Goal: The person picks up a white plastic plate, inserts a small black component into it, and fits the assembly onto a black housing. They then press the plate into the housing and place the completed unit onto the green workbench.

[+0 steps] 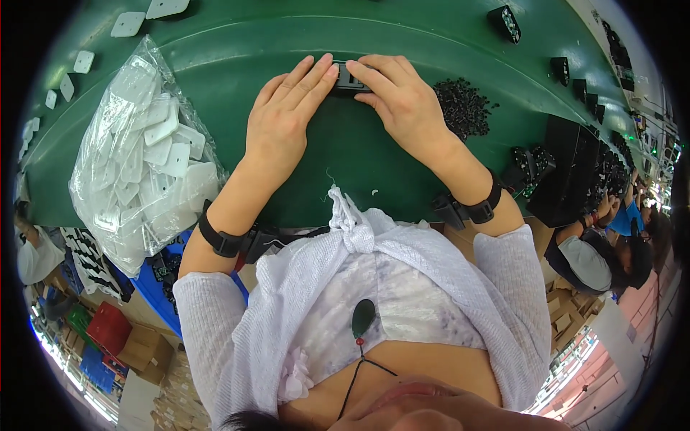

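Note:
A small black plastic housing (pixel 350 77) with a recessed middle lies on the green table between my two hands. My left hand (pixel 284 118) is closed against its left end, fingers straight and side by side, with the thumb hidden. On the right end, my right hand (pixel 402 97) grips it between bent fingers and thumb. The fingers cover both ends of the housing. Just right of my right hand spreads a heap of tiny black parts (pixel 463 108). A strap with a black module circles each of my forearms.
At left stands a clear plastic bag (pixel 140 158) full of white plastic plates. More white plates (pixel 128 24) lie along the far left. Black housings (pixel 505 24) line the far right, and a black bin (pixel 568 169) stands at the right edge. People sit farther along the table.

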A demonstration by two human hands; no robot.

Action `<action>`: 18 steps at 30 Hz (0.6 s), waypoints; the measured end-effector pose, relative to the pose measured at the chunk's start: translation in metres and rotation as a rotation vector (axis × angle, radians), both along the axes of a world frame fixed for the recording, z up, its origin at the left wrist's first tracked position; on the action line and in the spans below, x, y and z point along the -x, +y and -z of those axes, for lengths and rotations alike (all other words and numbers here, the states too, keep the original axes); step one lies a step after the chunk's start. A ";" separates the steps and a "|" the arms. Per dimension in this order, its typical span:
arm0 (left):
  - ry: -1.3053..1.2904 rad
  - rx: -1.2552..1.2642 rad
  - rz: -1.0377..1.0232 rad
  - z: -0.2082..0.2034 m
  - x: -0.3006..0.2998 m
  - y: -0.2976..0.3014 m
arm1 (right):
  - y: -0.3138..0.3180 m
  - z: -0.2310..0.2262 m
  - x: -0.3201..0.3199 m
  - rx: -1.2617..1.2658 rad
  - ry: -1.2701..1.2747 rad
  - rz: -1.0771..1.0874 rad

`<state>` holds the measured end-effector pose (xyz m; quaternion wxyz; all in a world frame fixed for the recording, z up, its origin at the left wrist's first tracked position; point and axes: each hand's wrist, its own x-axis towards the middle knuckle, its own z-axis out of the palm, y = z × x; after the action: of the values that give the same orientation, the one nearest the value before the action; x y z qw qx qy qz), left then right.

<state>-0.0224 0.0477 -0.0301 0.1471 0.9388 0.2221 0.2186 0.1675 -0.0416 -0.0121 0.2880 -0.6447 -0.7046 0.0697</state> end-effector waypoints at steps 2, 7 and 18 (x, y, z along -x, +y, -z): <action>0.014 -0.044 -0.008 -0.001 -0.002 -0.001 | 0.000 0.002 -0.002 -0.007 0.015 0.009; -0.031 -0.078 -0.011 0.003 -0.009 -0.002 | 0.000 0.004 -0.002 -0.052 0.003 0.055; -0.365 1.129 -0.223 0.001 -0.026 -0.006 | 0.002 -0.009 -0.011 0.209 0.840 0.008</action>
<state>0.0035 0.0417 -0.0308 0.6346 0.6341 0.3719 0.2385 0.1785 -0.0394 -0.0034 0.4831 -0.5888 -0.5129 0.3960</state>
